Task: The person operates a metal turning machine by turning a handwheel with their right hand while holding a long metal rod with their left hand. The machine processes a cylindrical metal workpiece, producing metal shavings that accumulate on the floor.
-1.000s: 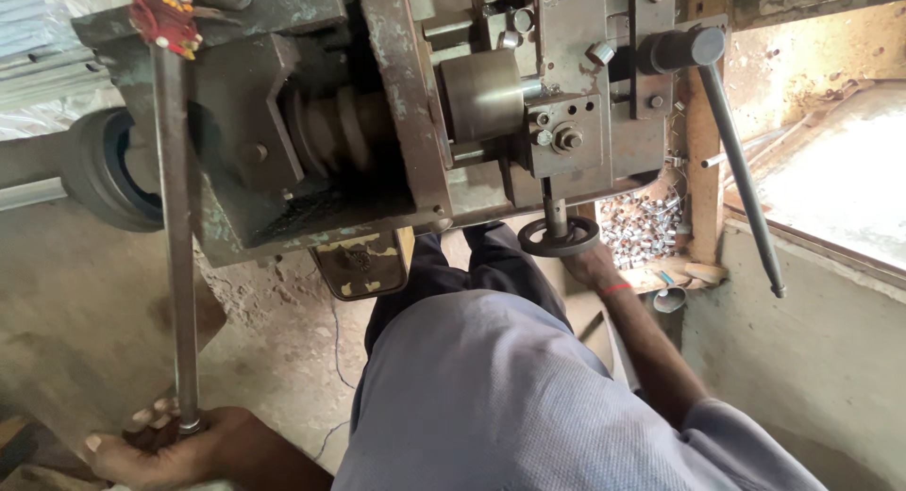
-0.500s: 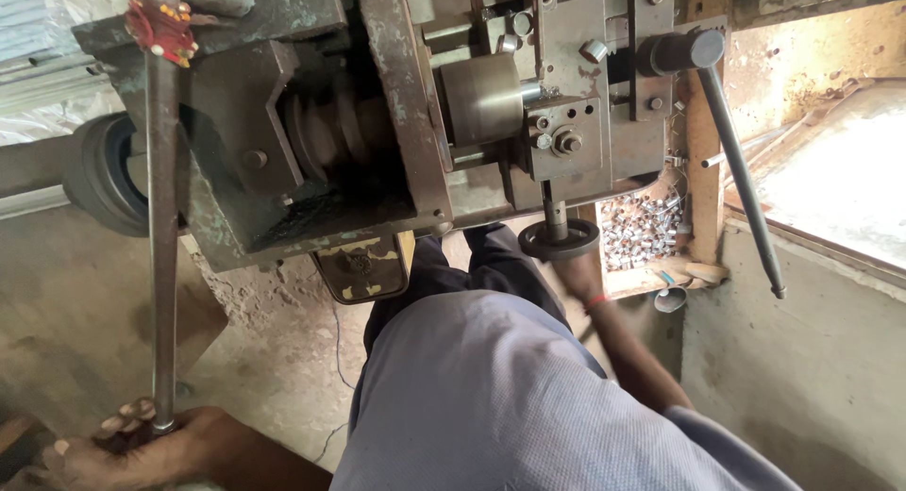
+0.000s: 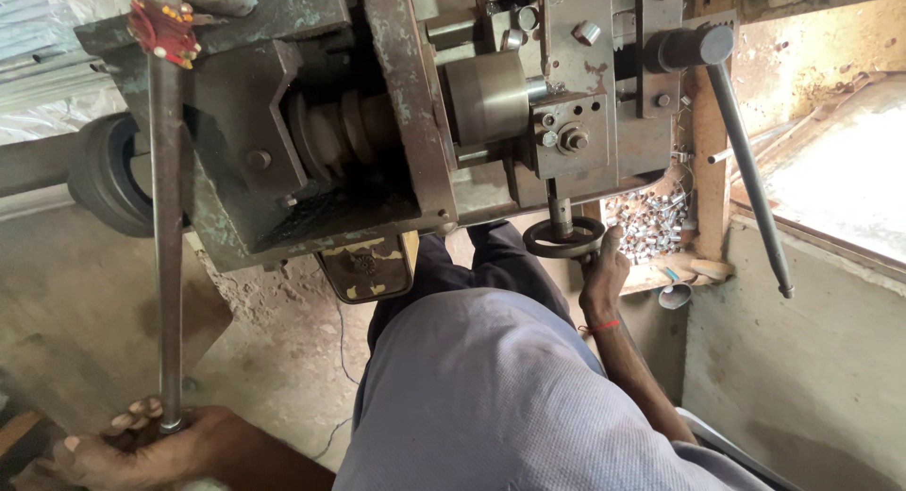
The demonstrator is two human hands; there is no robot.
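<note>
Gripping the long steel lever [image 3: 168, 246] at its bottom end, my left hand [image 3: 142, 444] has dropped lower since a second ago, fingers wrapped tight. Right hand [image 3: 601, 274] has stayed against the small handwheel [image 3: 563, 237]; its fingers are hidden, so grip unclear. Left wrist is cut off by the frame.

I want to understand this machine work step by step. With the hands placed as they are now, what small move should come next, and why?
Probably a small turn of the handwheel. The right hand already rests at its rim, under the machine's tool block, while the left hand grips the lower end of the long lever rod. The chuck looks close to the block, so only a fine adjustment seems needed.
</note>
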